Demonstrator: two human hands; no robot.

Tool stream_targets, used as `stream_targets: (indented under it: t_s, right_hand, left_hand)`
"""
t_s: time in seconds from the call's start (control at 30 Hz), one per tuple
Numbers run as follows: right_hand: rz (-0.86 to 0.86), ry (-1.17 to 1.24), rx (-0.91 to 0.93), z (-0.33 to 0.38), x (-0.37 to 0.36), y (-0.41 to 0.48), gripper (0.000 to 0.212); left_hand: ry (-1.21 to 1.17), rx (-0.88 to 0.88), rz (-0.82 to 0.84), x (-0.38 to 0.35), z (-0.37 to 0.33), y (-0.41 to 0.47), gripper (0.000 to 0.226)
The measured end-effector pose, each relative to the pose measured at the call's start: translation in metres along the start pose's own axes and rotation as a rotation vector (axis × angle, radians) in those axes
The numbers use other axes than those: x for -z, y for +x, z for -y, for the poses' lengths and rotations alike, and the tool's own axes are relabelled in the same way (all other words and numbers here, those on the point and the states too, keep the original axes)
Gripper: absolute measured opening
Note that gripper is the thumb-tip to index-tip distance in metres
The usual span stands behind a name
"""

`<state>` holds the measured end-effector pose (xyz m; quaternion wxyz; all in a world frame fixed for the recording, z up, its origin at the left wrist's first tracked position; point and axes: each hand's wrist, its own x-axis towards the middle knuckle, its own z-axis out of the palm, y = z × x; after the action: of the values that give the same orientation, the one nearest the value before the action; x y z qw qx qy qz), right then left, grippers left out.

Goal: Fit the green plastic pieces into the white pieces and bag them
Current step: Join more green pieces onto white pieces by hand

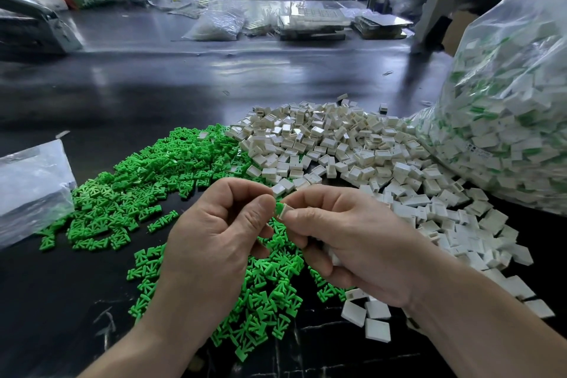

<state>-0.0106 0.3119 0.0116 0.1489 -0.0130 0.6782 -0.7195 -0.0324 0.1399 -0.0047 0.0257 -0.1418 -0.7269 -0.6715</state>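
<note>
Green piece (279, 208), white piece (287, 211) between fingers (264, 205)

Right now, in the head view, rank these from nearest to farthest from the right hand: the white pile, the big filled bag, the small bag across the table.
1. Nearest: white pile, just beyond the right hand.
2. Next: big filled bag, at the right edge.
3. Farthest: small bag, far across the table.
</note>
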Motion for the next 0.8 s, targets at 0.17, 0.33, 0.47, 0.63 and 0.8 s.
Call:
stream_targets:
  t_s: [0.17, 0.33, 0.47, 0.63, 0.8]
  right_hand:
    - [-0.033, -0.010, 0.015, -0.0021, 0.0025, 0.0003, 0.012]
    - [-0.055, 0.048, 0.038, -0.0034, 0.0027, 0.0019, 0.010]
    - [-0.032, 0.204, -0.001, -0.0014, 0.0048, 0.0025, 0.024]
    - [-0.032, 0.192, -0.004, -0.0007, 0.0015, 0.0016, 0.014]
    - [-0.059, 0.147, 0.003, -0.0018, -0.0014, 0.0018, 0.017]
  left_hand:
    - [0.061, -0.035, 0.001, -0.0008, 0.0002, -0.0010, 0.006]
    - [-0.007, -0.010, 0.035, 0.0011, -0.0018, 0.0012, 0.006]
    - [-0.190, 0.071, 0.111, 0.0017, -0.0025, 0.0020, 0.015]
    - [-0.213, 0.080, 0.055, -0.0024, -0.0019, 0.0012, 0.019]
    - [-0.149, 0.053, -0.025, 0.0017, -0.0013, 0.0034, 0.017]
